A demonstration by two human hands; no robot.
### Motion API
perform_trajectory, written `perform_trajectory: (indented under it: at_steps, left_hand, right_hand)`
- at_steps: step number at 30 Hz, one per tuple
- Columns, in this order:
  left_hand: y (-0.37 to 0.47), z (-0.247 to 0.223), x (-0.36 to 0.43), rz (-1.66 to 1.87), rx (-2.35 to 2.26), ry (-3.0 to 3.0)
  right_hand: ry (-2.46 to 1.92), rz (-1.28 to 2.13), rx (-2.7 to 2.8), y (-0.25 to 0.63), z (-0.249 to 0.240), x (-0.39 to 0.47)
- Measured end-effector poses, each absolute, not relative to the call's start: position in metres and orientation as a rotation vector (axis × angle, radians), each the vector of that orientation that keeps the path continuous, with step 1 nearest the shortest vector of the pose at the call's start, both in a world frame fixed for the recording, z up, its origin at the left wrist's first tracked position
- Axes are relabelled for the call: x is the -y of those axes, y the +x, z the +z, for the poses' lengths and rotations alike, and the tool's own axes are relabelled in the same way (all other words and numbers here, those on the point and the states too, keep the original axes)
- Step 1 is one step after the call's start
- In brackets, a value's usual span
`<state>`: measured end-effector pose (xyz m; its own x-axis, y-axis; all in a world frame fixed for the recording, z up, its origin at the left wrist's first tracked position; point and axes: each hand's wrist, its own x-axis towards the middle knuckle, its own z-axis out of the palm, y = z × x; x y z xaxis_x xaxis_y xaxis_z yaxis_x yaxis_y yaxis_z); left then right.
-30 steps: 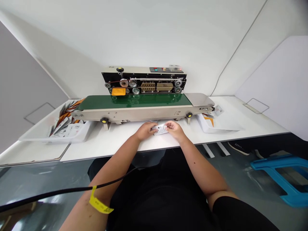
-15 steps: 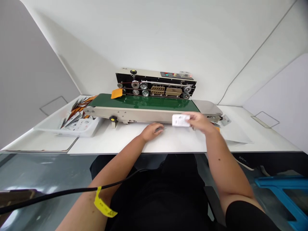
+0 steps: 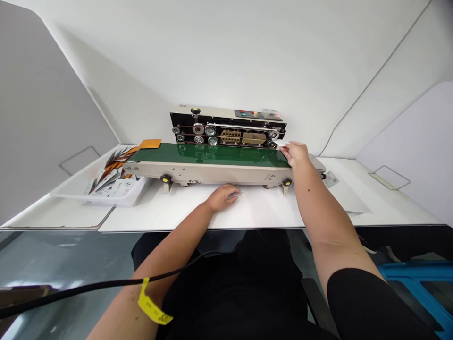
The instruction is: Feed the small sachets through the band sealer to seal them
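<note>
A band sealer [image 3: 226, 128] with a green conveyor belt [image 3: 212, 155] stands across the white table. My right hand [image 3: 296, 152] is closed on a small white packet [image 3: 281, 143], holding it at the sealer's right end beside the rollers, above the belt. Curled low on the table in front of the conveyor is my left hand [image 3: 222, 198]. Its fingers are closed round something thin and greyish that I cannot make out. An orange packet [image 3: 150, 144] lies at the belt's left end.
On the left, a clear plastic bin [image 3: 132, 197] holds several white and orange packets. Another packet [image 3: 331, 179] lies right of the conveyor, by a clear plastic tray [image 3: 354, 205]. A black cable [image 3: 88, 284] with a yellow tag crosses below the table edge.
My right hand has carried the white packet up and forward from the conveyor's front to the sealer's right end. The orange packet has moved left along the belt. My left hand stays put.
</note>
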<state>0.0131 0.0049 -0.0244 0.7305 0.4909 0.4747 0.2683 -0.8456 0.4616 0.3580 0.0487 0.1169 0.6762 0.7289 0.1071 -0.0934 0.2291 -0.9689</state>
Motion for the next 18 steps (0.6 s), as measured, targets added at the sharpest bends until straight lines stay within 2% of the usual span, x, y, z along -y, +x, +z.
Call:
perform_trajectory:
  at_steps: [4, 7, 10, 12, 15, 18]
  left_hand:
    - [0.013, -0.025, -0.006, 0.833, -0.594, 2.569]
    - [0.013, -0.024, -0.005, 0.769, -0.623, 2.586]
    - [0.015, -0.023, -0.003, 0.664, -0.790, 2.609]
    - [0.016, -0.021, -0.002, 0.616, -0.934, 2.617]
    - [0.017, -0.020, 0.000, 0.584, -0.953, 2.641]
    - [0.017, -0.021, -0.002, 0.639, -0.836, 2.639]
  right_hand:
    - [-1.358, 0.729, 0.679, 0.334, 0.123, -0.054]
    - [-1.414, 0.314, 0.803, 0.312, 0.114, -0.026]
    - [-1.346, -0.108, 1.045, 0.275, 0.081, 0.022]
    - [-1.301, -0.085, 1.403, 0.247, 0.048, 0.053]
    - [-1.292, 0.127, 1.870, 0.216, 0.000, 0.083]
    - [-1.423, 0.236, 1.982, 0.206, -0.030, 0.088]
